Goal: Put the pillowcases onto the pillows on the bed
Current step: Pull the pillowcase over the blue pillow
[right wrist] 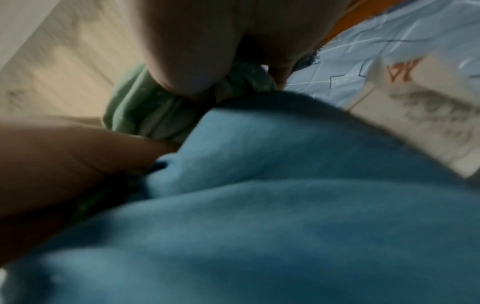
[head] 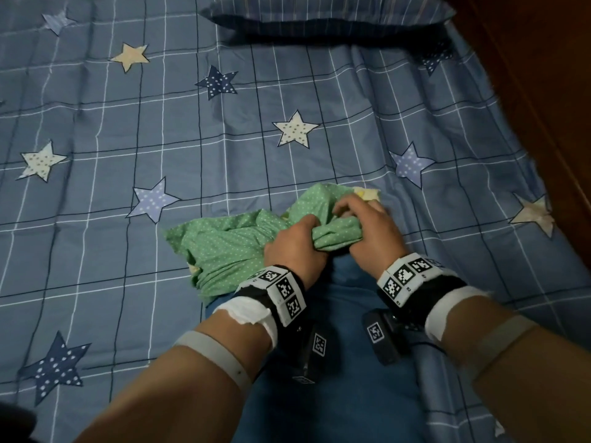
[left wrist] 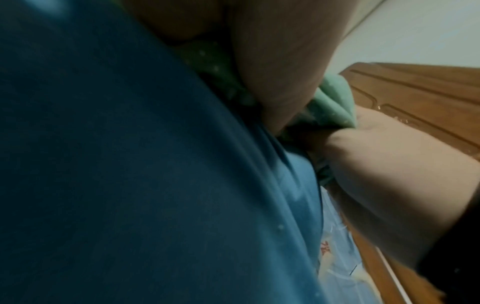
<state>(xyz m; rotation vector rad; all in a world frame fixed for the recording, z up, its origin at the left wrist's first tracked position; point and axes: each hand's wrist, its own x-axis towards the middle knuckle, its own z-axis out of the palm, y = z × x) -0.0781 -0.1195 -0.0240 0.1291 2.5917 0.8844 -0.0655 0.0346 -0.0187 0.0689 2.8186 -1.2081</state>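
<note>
The green pillowcase, dotted with white, lay bunched near the foot-side edge of the bed, at the far end of a plain blue pillow that ran back under both forearms. The left hand had its fingers curled round a gathered roll of the green cloth, and the right hand gripped the same roll from the other side, its fingers bent over the top of the fabric, the two hands almost touching. The loose rest of the pillowcase spread out to the left over the blue checked sheet with its patchwork stars. A second pillow, in a dark checked cover, lay at the head end of the bed, well apart from the hands. A brown wooden panel ran along the bed's right edge. Both wrist views were dim and blurred; they seemed to show the green cloth's bunched edge pressed against the blue pillow's end.
</note>
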